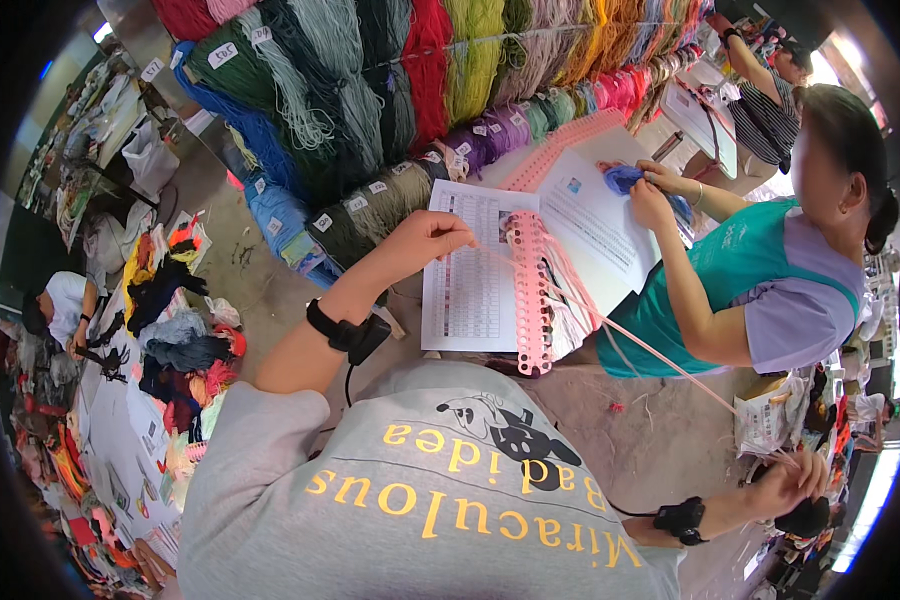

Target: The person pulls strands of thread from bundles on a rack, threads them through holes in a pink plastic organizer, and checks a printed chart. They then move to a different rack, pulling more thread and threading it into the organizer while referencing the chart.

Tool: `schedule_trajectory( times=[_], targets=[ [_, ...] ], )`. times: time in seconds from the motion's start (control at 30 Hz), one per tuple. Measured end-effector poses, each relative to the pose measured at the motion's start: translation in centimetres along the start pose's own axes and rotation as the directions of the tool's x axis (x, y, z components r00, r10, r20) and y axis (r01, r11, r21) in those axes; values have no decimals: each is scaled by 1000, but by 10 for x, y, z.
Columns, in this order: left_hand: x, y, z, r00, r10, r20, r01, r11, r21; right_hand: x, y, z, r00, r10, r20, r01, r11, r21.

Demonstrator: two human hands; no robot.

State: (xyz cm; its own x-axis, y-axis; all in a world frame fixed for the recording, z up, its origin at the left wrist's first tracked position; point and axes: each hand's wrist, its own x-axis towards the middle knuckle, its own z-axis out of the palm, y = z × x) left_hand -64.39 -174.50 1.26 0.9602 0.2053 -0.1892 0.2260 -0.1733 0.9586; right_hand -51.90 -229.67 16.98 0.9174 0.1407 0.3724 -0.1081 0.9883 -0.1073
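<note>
A pink strip with rows of round holes [532, 325] lies on a printed chart sheet [460, 320] in front of me. My left hand [425, 242] is closed in a pinch on pink thread, over the sheet's upper left edge. The thread runs from those fingers to the strip. Far out to the right, my right hand [792, 482] is closed on the other end of the pink thread [665, 358], which stretches taut from the strip. More loose pink strands hang along the strip's right side.
Hanks of coloured thread [430, 70] with tags hang at the back. A second pink strip [560, 145] and printed page [595, 215] lie beyond. At right, a co-worker in a green apron [725, 270] holds blue-purple thread [622, 179]. A thread-strewn table [120, 430] stands left.
</note>
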Motion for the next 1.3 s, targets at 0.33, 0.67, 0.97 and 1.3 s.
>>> schedule_trajectory(
  times=[0.33,0.67,0.97,1.3],
  targets=[
    [45,-78,60,933,-347,93,347,803,-485,2,182,-74,999,3,37,37,-189,-981],
    [60,-86,109,878,-446,174,439,607,-662,-16,375,-300,784,517,-343,-354,-81,-932],
    [78,-84,111,895,-445,32,381,724,-575,-20,381,-281,823,516,-239,-140,-222,-965],
    [82,-70,114,915,-396,-82,281,769,-575,-15,379,-274,859,469,-207,-37,-346,-938]
  ],
)
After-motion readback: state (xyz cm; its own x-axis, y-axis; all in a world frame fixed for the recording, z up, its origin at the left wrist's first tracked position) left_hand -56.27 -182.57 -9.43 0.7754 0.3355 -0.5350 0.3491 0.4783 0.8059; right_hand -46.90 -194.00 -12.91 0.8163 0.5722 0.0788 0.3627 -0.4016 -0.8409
